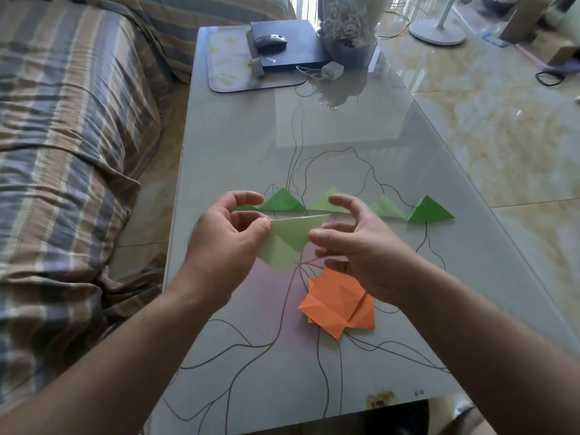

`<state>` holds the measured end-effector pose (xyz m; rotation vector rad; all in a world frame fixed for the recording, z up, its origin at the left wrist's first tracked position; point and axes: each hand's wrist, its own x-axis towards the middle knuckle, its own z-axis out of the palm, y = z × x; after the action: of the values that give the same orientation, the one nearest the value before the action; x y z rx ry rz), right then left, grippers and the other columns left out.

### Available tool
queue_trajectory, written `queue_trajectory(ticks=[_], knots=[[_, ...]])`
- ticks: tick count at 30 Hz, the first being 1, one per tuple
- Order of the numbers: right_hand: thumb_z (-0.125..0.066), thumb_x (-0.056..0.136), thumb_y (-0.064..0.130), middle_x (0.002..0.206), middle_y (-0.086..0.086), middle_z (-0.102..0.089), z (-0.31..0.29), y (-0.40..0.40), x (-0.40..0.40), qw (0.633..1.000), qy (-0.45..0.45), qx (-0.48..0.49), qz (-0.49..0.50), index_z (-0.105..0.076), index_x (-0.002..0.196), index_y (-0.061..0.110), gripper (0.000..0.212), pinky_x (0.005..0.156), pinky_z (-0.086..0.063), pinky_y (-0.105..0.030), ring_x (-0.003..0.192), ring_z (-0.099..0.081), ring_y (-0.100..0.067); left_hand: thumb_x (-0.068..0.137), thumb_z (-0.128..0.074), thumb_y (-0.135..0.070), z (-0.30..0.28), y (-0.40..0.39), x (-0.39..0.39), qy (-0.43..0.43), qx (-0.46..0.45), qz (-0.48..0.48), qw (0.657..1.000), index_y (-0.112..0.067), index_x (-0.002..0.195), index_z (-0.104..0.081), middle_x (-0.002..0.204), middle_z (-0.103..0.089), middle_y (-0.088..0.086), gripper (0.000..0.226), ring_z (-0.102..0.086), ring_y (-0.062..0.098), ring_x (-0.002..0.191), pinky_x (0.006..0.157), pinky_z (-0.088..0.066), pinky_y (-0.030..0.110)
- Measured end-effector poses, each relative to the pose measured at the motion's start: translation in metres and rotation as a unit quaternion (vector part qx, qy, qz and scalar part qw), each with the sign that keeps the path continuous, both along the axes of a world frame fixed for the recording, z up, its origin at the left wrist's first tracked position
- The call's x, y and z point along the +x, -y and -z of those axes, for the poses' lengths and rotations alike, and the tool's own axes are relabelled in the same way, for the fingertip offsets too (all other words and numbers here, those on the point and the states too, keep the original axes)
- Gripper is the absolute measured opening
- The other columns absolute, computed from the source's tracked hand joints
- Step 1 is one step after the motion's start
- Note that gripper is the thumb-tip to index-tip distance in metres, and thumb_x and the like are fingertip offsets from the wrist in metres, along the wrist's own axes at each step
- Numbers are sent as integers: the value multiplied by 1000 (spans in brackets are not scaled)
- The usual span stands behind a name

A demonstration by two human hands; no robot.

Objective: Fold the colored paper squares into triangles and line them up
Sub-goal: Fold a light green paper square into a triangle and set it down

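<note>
Pale green folded paper (287, 241); behind it a row of triangles, dark green (282, 202), light green (326, 204), light green (387, 208) and dark green (430, 211). Orange paper squares (337, 301) lie on the glossy grey-white counter (238, 146), patterned with thin brown curving lines. The sofa cover (62, 136) is striped blue-grey, tan and cream
</note>
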<state>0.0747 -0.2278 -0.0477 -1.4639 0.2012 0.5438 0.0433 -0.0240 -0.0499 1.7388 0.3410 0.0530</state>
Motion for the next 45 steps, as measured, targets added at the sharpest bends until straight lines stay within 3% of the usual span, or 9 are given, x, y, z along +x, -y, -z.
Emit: queue_trajectory(ticks=[4,7,9,14,18,22,25,40,45], knots=[[-82,87,28,119,4,-65,-3,9,8,965,184,-182,-49,-67,124,38,41,77,-55,-26,95,-67,-14,92,-71,-20,-6,-6,-5,24,150,83,985,-39,125,-58,87,-75,-11,40,-72,9,80,77,-62,34],[-81,84,43,113,17,-63,7,5,4,890,296,-300,-176,-77,98,39,15,90,-47,-23,107,-59,-1,91,-73,-19,-7,0,-10,31,195,165,966,-37,136,-52,87,-75,-12,53,-72,9,80,78,-63,35],[-79,85,42,101,17,-67,12,-1,-1,878,307,-310,-196,-77,86,39,4,92,-50,-27,103,-60,1,91,-72,-18,-6,3,-11,33,204,188,960,-38,138,-50,87,-75,-12,56,-72,8,81,79,-62,37],[-77,87,33,81,7,-76,15,-3,0,934,219,-236,-157,-78,81,29,8,78,-58,-41,78,-68,-7,91,-71,-18,-3,5,-9,20,143,183,972,-43,134,-51,91,-76,-7,53,-73,17,86,84,-61,48],[-72,86,28,76,-11,-66,13,-6,0,969,155,-116,-151,-76,85,14,14,67,-43,-41,70,-54,-21,92,-74,-14,-3,6,-6,-11,61,167,984,-40,135,-52,93,-77,-1,54,-75,21,91,91,-60,49],[-71,84,32,75,-10,-61,13,-5,1,972,144,-103,-157,-74,84,14,19,67,-41,-40,71,-51,-21,86,-78,-18,-3,5,-3,-36,3,144,989,-39,125,-56,92,-77,8,50,-73,29,87,89,-58,53],[-70,83,32,72,-8,-58,15,-5,0,971,145,-108,-158,-74,81,16,16,66,-39,-41,69,-49,-22,76,-75,-25,-2,4,-2,-46,-17,135,990,-38,123,-55,92,-77,8,52,-70,21,82,87,-58,50],[-68,81,30,71,-11,-51,8,-1,2,972,151,-108,-141,-72,79,15,16,61,-31,-42,68,-38,-25,81,-80,-16,-6,-2,1,-35,-29,107,993,-33,122,-56,82,-76,2,51,-70,18,78,81,-56,42],[-69,96,15,65,-3,-49,3,3,4,968,159,-128,-149,-72,79,13,18,47,-28,-25,54,-35,-13,72,-77,-25,-6,-7,4,-33,-36,93,994,-35,119,-58,82,-76,4,52,-69,18,78,81,-54,41]])
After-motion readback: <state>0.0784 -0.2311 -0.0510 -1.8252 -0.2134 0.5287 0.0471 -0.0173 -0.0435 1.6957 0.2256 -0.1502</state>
